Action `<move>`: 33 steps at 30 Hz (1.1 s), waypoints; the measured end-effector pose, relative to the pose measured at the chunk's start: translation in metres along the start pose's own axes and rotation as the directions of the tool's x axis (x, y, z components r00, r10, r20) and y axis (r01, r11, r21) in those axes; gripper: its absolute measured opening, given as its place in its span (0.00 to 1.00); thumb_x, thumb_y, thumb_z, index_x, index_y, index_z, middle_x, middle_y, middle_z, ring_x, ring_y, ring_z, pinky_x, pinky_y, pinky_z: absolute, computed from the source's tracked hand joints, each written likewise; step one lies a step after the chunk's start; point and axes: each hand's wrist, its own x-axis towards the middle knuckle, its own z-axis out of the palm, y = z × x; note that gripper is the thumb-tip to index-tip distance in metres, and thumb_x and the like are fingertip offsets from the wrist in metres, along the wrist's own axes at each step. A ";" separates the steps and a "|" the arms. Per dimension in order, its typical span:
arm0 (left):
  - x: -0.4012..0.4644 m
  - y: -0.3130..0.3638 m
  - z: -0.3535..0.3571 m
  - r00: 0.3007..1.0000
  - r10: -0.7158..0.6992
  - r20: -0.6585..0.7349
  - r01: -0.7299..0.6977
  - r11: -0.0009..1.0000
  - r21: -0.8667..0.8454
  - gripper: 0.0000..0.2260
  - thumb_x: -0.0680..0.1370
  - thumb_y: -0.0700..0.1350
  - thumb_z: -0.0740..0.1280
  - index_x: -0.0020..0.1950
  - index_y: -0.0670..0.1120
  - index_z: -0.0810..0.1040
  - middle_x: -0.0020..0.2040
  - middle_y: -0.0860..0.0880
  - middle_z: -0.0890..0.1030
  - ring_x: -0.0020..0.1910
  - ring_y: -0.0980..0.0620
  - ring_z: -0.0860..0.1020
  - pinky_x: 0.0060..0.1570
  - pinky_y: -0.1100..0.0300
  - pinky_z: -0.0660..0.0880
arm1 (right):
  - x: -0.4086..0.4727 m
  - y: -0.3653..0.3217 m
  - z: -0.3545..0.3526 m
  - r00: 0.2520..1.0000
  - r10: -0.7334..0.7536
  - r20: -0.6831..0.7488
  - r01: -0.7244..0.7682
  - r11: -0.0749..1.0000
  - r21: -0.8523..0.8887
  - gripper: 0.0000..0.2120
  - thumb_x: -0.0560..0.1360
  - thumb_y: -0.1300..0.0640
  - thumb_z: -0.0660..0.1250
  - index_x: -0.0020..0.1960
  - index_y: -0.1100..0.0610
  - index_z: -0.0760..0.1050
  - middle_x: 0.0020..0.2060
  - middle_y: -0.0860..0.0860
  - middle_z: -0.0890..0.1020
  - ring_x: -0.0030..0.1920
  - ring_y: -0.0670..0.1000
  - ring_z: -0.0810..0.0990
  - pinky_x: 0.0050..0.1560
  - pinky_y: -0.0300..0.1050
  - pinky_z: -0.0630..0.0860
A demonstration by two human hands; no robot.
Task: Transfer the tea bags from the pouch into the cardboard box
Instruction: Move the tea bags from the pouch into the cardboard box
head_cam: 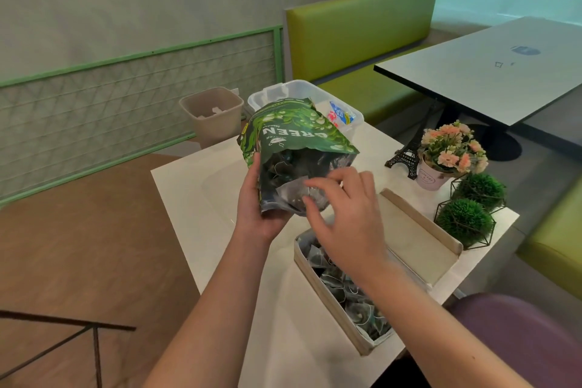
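Two hands work above the white counter (201,198). The left hand (255,211) grips the green pouch (293,142) from the underside and left edge, tipped w/ its open mouth toward the person, prob. so the contents slide forward and stay within easy reach. The right hand (343,208) sits at the mouth, fingers (318,183) curled in a pinch on a pale tea bag (293,192) at the opening; whether it's fully lifted free, can't tell.

The cardboard box (327,290) lies on the counter at approx. 5 o'clock from the pouch, directly below the right forearm, so each carry is short. Its lid (422,230) is folded back toward 2 o'clock, out of the drop path. Many tea bags already fill the box; the far end is hidden under the hand.

At 12 o'clock behind the pouch stands a clear plastic tub (302,88); a flower pot (431,176), a mini tower model (406,157) and two green ball plants (466,220) sit at 3 o'clock, away from the work.

Judging by the fill, the job's well along, pouch not empty yet.
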 end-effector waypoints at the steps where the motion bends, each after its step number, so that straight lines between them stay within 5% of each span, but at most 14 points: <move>1: -0.002 -0.001 0.002 1.000 -0.007 0.000 0.007 1.000 0.014 0.23 0.82 0.59 0.59 0.66 0.44 0.79 0.63 0.40 0.81 0.58 0.41 0.82 0.63 0.47 0.75 | 0.001 -0.002 0.003 0.999 0.000 0.045 0.002 0.999 -0.038 0.13 0.74 0.55 0.70 0.58 0.55 0.80 0.49 0.52 0.77 0.51 0.53 0.70 0.51 0.45 0.71; 5: -0.006 -0.004 0.008 1.000 -0.013 0.003 0.013 0.999 0.037 0.22 0.83 0.59 0.59 0.65 0.44 0.79 0.64 0.41 0.81 0.60 0.42 0.81 0.59 0.50 0.77 | 0.005 -0.007 0.013 0.982 0.092 0.167 -0.047 0.966 -0.253 0.20 0.74 0.52 0.69 0.65 0.55 0.76 0.54 0.54 0.76 0.54 0.56 0.71 0.53 0.52 0.73; 8: -0.010 -0.005 0.009 1.000 0.001 -0.007 -0.001 0.999 0.035 0.24 0.82 0.59 0.61 0.67 0.43 0.79 0.67 0.41 0.79 0.67 0.42 0.76 0.68 0.48 0.71 | 0.004 -0.005 0.016 0.977 0.110 0.182 -0.052 0.952 -0.302 0.14 0.72 0.50 0.70 0.56 0.54 0.80 0.52 0.54 0.77 0.53 0.57 0.71 0.50 0.53 0.71; 14: -0.010 -0.009 0.003 1.000 0.025 -0.017 -0.024 0.998 0.057 0.24 0.80 0.59 0.62 0.67 0.44 0.79 0.66 0.41 0.80 0.65 0.41 0.78 0.67 0.46 0.72 | 0.000 0.006 0.000 0.975 0.147 0.166 -0.159 0.986 0.057 0.01 0.75 0.57 0.71 0.44 0.54 0.80 0.42 0.47 0.80 0.48 0.49 0.74 0.48 0.43 0.71; 18: -0.006 -0.013 -0.008 0.997 0.043 -0.061 -0.039 0.997 0.073 0.27 0.80 0.59 0.63 0.74 0.45 0.73 0.70 0.41 0.77 0.70 0.39 0.74 0.73 0.41 0.66 | -0.014 0.016 -0.022 0.906 0.369 0.206 -0.421 0.830 0.365 0.01 0.77 0.54 0.70 0.48 0.51 0.80 0.39 0.43 0.81 0.39 0.46 0.77 0.39 0.38 0.73; 21: -0.007 -0.014 -0.018 0.996 0.065 -0.068 -0.060 0.996 0.072 0.26 0.80 0.58 0.64 0.74 0.45 0.72 0.70 0.42 0.77 0.70 0.41 0.74 0.73 0.40 0.65 | -0.038 0.033 -0.032 0.866 0.457 0.204 -0.498 0.747 0.441 0.02 0.76 0.56 0.70 0.49 0.52 0.81 0.39 0.45 0.82 0.39 0.47 0.79 0.40 0.38 0.75; 28: -0.017 -0.023 -0.032 0.993 0.067 -0.096 -0.060 0.996 0.071 0.25 0.81 0.57 0.63 0.74 0.46 0.73 0.70 0.44 0.77 0.70 0.43 0.75 0.73 0.42 0.66 | -0.129 0.083 -0.020 0.629 0.598 0.497 -0.703 0.711 0.033 0.05 0.76 0.54 0.70 0.46 0.44 0.80 0.42 0.42 0.82 0.45 0.45 0.79 0.46 0.41 0.76; 30: -0.021 -0.027 -0.031 0.993 0.061 -0.097 -0.055 0.996 0.069 0.23 0.81 0.57 0.63 0.72 0.46 0.75 0.68 0.44 0.79 0.67 0.43 0.77 0.72 0.43 0.68 | -0.147 0.085 -0.018 0.634 0.578 0.514 -0.626 0.774 -0.097 0.02 0.76 0.50 0.69 0.48 0.44 0.80 0.44 0.40 0.81 0.50 0.45 0.76 0.48 0.41 0.72; 33: -0.026 -0.029 -0.029 0.994 0.049 -0.095 -0.045 0.998 0.052 0.21 0.80 0.56 0.64 0.68 0.47 0.78 0.66 0.44 0.80 0.64 0.44 0.80 0.69 0.44 0.71 | -0.163 0.079 -0.013 0.742 0.502 0.444 -0.495 0.857 -0.142 0.08 0.76 0.47 0.69 0.54 0.46 0.80 0.49 0.40 0.79 0.52 0.45 0.72 0.53 0.41 0.67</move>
